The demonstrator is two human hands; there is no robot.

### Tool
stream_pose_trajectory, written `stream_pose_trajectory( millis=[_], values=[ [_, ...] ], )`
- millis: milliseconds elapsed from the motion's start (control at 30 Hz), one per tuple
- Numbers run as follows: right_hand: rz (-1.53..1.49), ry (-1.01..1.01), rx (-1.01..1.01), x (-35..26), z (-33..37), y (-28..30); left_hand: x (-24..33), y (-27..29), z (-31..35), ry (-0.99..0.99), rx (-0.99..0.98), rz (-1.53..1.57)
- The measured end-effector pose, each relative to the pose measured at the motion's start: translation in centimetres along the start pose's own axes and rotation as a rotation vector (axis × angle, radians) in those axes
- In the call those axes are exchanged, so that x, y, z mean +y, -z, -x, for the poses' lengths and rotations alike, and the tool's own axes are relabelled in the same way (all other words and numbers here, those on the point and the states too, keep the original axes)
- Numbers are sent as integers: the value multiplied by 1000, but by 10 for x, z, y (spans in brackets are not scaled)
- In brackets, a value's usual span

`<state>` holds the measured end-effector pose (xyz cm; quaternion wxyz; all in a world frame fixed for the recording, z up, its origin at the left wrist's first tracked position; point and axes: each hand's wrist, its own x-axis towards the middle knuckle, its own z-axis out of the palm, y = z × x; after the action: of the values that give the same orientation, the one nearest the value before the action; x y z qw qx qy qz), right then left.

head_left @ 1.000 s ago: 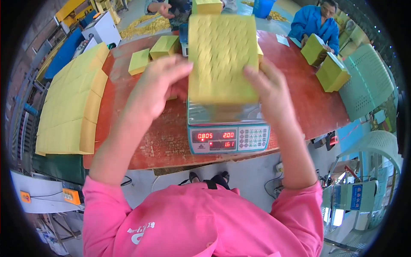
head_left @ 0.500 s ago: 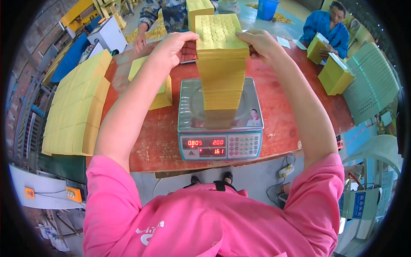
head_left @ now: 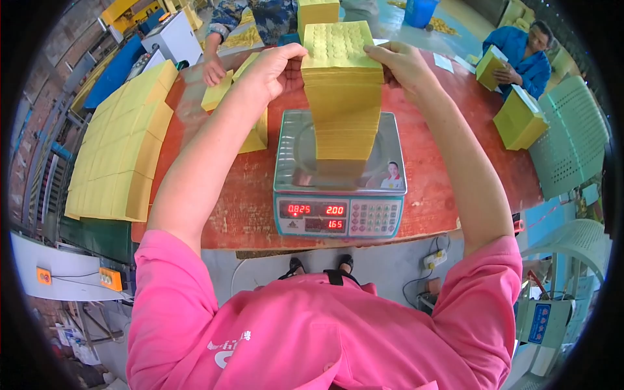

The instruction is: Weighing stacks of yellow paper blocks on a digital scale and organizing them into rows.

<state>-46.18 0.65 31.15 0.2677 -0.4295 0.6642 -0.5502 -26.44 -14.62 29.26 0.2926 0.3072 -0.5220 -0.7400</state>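
A tall stack of yellow paper (head_left: 343,104) stands on the steel pan of a teal electronic scale (head_left: 286,162). Its top sheet carries rows of round embossed marks. My left hand (head_left: 281,68) pinches the upper left side of the stack, and my right hand (head_left: 404,68) pinches the upper right side, thumb on the top edge. The fingers behind the stack are partly hidden. Red digits glow on the scale's display. Behind my left forearm, more yellow paper blocks (head_left: 257,136) lie partly covered.
Rows of yellow paper stacks (head_left: 120,156) stand at the left of the red table (head_left: 429,162). A co-worker's hand (head_left: 214,70) touches a yellow block at the far left. Another person in blue (head_left: 526,65) holds a block at far right, near a green perforated chair (head_left: 572,136).
The digits on the scale have changed. The co-worker's hand at the far left has come down onto a yellow block. My hands keep their grip on the stack; the view has shifted slightly.
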Motion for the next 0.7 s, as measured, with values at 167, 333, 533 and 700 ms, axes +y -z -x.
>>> stream_pose_trajectory(
  millis=[167,333,533,700],
  values=[
    [-23,45,86,4,5,-5,-5,-6,3,-28,4,70],
    [54,51,136,4,6,-7,-9,-1,2,-51,-27,95],
    [135,143,227,13,7,-15,-13,6,1,-86,-146,5],
    [-8,93,194,17,16,-6,-10,3,6,-104,-229,-41]
  ],
)
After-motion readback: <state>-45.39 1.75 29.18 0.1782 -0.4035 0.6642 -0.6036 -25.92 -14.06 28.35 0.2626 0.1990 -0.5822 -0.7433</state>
